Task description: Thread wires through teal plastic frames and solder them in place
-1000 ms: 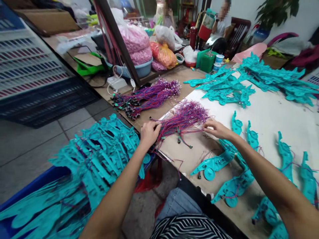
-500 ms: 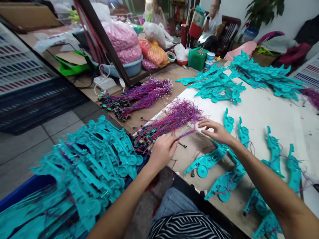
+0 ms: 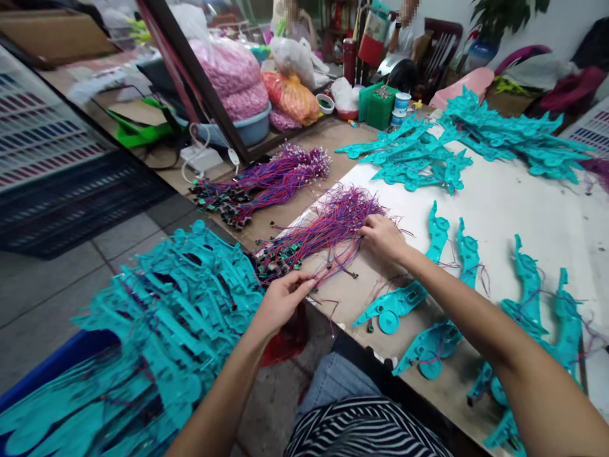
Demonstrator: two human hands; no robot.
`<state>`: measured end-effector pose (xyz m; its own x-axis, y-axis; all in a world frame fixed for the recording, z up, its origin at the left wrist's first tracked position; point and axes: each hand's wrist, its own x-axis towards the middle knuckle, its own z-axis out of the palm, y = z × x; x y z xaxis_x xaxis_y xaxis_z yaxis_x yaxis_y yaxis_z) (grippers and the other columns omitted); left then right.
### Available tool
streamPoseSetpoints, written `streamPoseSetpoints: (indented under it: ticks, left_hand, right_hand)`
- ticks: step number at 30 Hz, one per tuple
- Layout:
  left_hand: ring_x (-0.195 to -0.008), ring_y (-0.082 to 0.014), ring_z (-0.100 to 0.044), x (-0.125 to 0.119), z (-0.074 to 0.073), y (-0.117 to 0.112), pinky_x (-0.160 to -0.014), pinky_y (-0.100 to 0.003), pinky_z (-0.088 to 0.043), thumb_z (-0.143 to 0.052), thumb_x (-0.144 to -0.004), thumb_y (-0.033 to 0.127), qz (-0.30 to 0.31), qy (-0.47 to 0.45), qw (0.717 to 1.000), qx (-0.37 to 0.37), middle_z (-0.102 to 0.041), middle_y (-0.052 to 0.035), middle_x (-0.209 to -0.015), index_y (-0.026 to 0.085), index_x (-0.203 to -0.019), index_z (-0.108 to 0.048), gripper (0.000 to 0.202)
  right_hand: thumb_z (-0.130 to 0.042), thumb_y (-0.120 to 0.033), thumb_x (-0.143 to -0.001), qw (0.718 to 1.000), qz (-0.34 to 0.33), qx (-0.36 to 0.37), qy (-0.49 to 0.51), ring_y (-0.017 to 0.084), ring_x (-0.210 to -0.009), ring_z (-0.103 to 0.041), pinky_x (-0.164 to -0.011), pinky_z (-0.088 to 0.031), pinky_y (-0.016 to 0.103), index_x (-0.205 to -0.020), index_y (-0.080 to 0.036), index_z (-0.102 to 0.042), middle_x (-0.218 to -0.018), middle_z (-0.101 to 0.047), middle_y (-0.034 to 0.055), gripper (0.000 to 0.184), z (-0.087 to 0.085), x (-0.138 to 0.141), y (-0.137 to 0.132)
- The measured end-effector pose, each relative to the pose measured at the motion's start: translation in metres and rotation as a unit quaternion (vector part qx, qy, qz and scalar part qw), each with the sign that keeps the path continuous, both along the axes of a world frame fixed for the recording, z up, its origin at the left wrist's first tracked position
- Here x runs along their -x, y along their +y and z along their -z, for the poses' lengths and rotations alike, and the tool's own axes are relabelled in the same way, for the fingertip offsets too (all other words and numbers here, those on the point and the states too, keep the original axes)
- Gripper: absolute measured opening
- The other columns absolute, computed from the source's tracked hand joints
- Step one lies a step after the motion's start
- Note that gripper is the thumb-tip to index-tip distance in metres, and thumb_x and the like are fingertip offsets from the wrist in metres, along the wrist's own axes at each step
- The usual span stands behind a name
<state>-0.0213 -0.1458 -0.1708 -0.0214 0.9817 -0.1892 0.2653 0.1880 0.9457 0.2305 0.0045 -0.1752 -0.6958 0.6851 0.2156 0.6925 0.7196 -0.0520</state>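
A loose bundle of red, blue and purple wires (image 3: 328,230) lies at the near edge of the table (image 3: 514,209). My left hand (image 3: 280,298) pinches the bundle's lower end, by the small black connectors. My right hand (image 3: 382,238) rests on the bundle's upper part, fingers curled into the strands. Teal plastic shells (image 3: 404,303) with wires in them lie in a row just right of my right forearm.
A second wire bundle (image 3: 266,181) lies farther back on the cardboard. A heap of teal shells (image 3: 181,317) fills a blue crate at my left. More teal shells (image 3: 476,143) are piled at the table's far end. Bags, a basin and seated people are at the back.
My right hand moved left onto the wire bundle. My left hand shifted down and left along the bundle's lower end. The view tilted slightly.
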Motion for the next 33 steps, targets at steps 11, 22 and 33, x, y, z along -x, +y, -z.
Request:
streamPoseSetpoints:
  ticks: [11, 22, 33]
  left_hand:
    - [-0.073, -0.0169, -0.059, 0.003, -0.048, 0.006, -0.066, -0.028, -0.046, -0.057, -0.081, 0.034, -0.069, 0.060, 0.984, -0.153, -0.064, -0.0036, -0.080, 0.017, -0.086, -0.066, 0.019]
    - [-0.075, -0.0141, -0.059, -0.015, -0.126, 0.031, -0.071, -0.026, -0.048, -0.057, -0.086, 0.024, -0.032, 0.087, 0.949, -0.301, -0.066, -0.0021, -0.082, 0.017, -0.088, -0.067, 0.012]
    - [-0.056, -0.0100, -0.050, -0.010, -0.123, 0.068, -0.052, -0.022, -0.040, -0.055, -0.084, 0.019, -0.057, 0.070, 0.946, -0.311, -0.058, 0.0015, -0.065, 0.016, -0.083, -0.064, 0.009]
  right_hand:
    - [-0.056, -0.014, -0.082, 0.986, -0.031, 0.060, 0.153, 0.022, -0.084, -0.057, -0.078, -0.044, 0.035, -0.097, -0.017, -0.061, -0.092, -0.068, 0.0085, 0.017, -0.020, -0.020, -0.011]
    - [-0.069, -0.022, -0.077, 0.953, 0.104, 0.077, 0.274, 0.020, -0.080, -0.061, -0.072, -0.047, 0.031, -0.096, -0.017, -0.068, -0.092, -0.067, 0.0081, 0.020, -0.038, 0.031, 0.021]
    - [-0.067, -0.056, -0.080, 0.841, 0.150, 0.282, 0.438, 0.010, -0.047, -0.055, -0.050, -0.047, 0.024, -0.071, -0.016, -0.068, -0.051, -0.060, 0.0010, 0.041, -0.078, 0.005, 0.063]
